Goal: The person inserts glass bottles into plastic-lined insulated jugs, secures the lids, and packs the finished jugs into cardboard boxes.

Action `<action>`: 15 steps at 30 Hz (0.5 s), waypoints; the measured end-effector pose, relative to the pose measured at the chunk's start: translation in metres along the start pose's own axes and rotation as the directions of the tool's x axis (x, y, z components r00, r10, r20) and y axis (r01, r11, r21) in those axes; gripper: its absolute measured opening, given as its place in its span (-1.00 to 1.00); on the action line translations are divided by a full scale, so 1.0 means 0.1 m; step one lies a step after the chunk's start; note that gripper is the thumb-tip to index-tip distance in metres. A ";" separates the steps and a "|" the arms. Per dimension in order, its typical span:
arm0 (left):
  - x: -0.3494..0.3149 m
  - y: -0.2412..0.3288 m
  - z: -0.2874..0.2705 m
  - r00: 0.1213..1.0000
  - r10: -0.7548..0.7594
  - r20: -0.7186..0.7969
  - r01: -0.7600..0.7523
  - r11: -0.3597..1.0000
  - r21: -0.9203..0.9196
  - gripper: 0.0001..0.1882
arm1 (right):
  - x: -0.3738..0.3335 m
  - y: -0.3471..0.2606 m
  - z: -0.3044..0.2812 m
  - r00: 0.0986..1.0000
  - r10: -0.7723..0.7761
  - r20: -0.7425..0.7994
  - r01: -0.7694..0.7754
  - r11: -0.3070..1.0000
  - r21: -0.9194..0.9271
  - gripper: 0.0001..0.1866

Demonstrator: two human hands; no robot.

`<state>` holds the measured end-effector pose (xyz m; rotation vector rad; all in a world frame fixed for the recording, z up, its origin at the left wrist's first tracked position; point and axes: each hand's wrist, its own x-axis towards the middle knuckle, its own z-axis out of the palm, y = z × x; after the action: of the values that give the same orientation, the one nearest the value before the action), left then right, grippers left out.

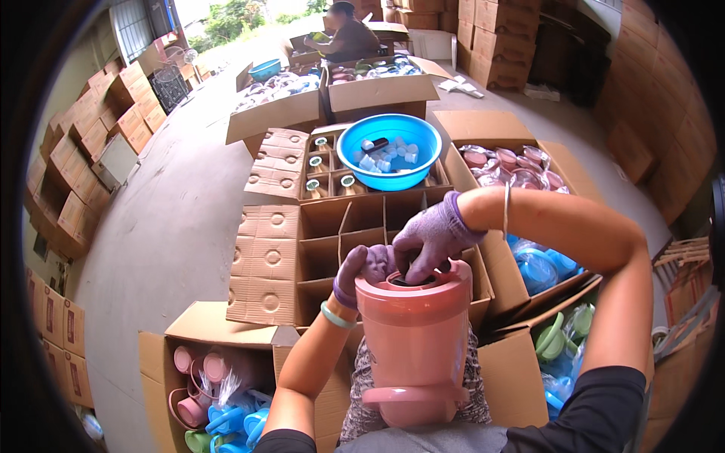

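Observation:
A pink plastic flask body (411, 340) with a band-like handle rests across my lap, its round end facing away from me. My left hand (366, 270), in a purple glove, is closed on the left side of its rim. Over the round opening (411, 281) bends my right hand (434, 238), also gloved in purple. Its fingers are pinched together at the dark middle of the opening. What they hold, if anything, is hidden by the hand.
Just beyond lies a divided carton (321, 249); behind it, a blue basin (389, 151) of white pieces sits on another carton with bottle-like necks. Open boxes of pink parts (506, 162) and blue parts (234, 419) flank me. A person (351, 34) works at the back.

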<state>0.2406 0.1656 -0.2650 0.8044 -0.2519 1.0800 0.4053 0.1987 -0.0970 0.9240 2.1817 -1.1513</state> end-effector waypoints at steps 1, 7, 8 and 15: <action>-0.04 0.03 -0.02 0.992 -0.039 -0.116 0.053 0.992 0.116 -0.43 | -0.03 -0.13 0.00 0.997 0.078 0.002 -0.078 0.997 -0.018 -0.46; 0.10 -0.05 0.32 0.955 -0.079 -0.286 0.194 0.895 0.402 -0.44 | 0.16 0.09 0.26 0.938 0.345 -0.022 -0.345 0.935 -0.086 -0.52; 0.11 -0.06 0.32 0.960 -0.076 -0.269 0.185 0.894 0.408 -0.43 | 0.16 0.11 0.26 0.924 0.382 0.002 -0.380 0.921 -0.089 -0.53; -0.03 0.04 0.45 0.957 -0.035 -0.287 0.156 0.898 0.411 -0.45 | 0.03 -0.09 0.02 0.890 0.441 0.117 -0.454 0.882 0.125 -0.57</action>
<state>0.2443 0.1332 -0.2336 1.0356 0.2717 1.1546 0.3970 0.1948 -0.0954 1.3340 1.7003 -1.1042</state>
